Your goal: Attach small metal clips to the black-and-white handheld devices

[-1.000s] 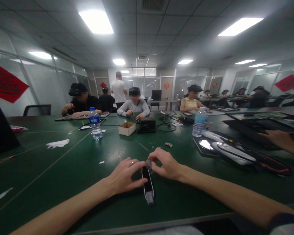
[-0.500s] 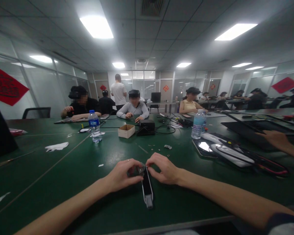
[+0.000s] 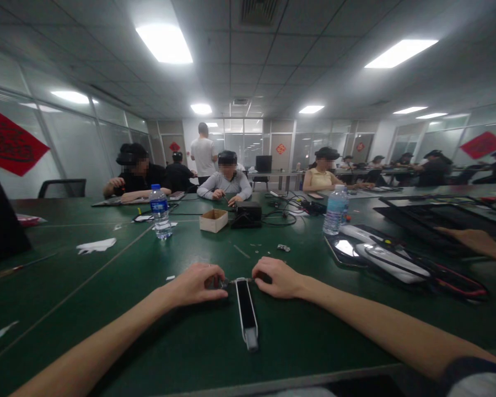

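Observation:
A long, narrow frame with a pale rim, dark inside and a grey block at the near end (image 3: 247, 314), lies lengthwise on the green table before me. My left hand (image 3: 198, 282) is curled left of its far end, thumb and fingers closed around a small shiny greyish piece (image 3: 224, 283). A thin bit seems to bridge that piece and the frame's far left corner. At the far right corner, my right hand (image 3: 278, 278) has thumb and forefinger brought together; whatever they pinch is too small to make out.
Beyond my hands lie several tiny metal parts (image 3: 283, 248). Further back are an open cardboard box (image 3: 214, 220), a black device (image 3: 247, 214) and water bottles (image 3: 161, 212). White-and-black equipment (image 3: 386, 259) lies at right, near another person's hand (image 3: 477, 241). Co-workers sit opposite.
My left hand has moved left, away from the frame's far end, carrying the shiny piece and uncovering that end. My right hand has shifted slightly right. The frame stays in place.

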